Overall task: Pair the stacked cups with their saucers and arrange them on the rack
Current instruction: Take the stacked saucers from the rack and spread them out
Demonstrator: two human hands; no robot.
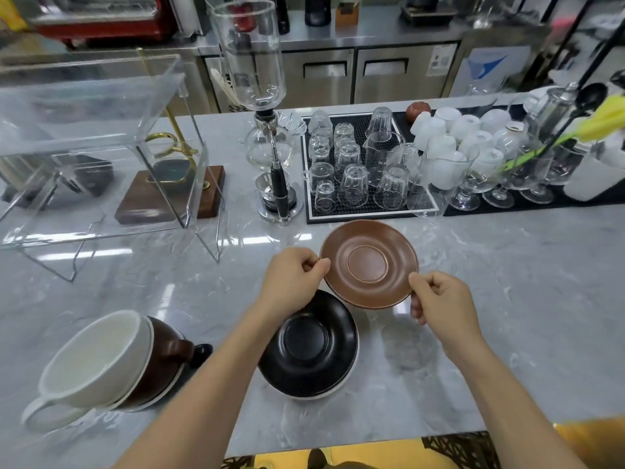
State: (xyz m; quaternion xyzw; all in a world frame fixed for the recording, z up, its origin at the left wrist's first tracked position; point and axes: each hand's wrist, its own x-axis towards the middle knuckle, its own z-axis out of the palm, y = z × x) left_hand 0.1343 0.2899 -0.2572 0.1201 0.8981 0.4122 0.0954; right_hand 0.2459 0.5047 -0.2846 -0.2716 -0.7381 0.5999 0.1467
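Brown saucer [369, 264] held at its rim by both hands [291, 279], unmarked.

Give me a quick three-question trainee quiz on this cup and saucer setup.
1. True or false: both hands hold the brown saucer by its rim.
2. Which cup sits on top of the nested stack: A white cup, B brown cup, C a glass?
3. Fill in: the black saucer lies on a ____ saucer.

Key: 1 true, left hand and right hand pinch opposite edges. 2 A. 3 white, only its rim shows.
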